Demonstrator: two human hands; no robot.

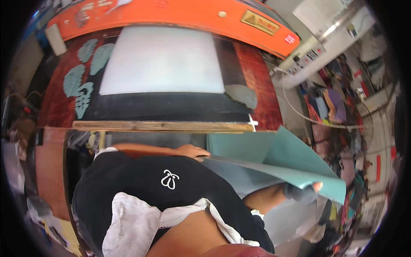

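Observation:
A large teal sheet (295,150), pale grey on its other side, bends and folds over in front of me at the right. My left hand (192,151) pinches its near left corner, just below the machine bed's wooden front bar. Lower right, my right hand (303,192), in a dark grey glove with a bare fingertip showing, grips the sheet's curled right edge. Most of the right fingers are hidden by the sheet. Beyond my hands, a translucent white board (162,62) lies flat on a black pad (141,105).
An orange press beam (180,13) spans the far side above the dark red bed (261,81). Several cut teal pieces (75,80) lie at the bed's left, and a grey-green scrap (242,95) at its right. A wooden bar (162,126) edges the front. A cable (308,118) hangs at right.

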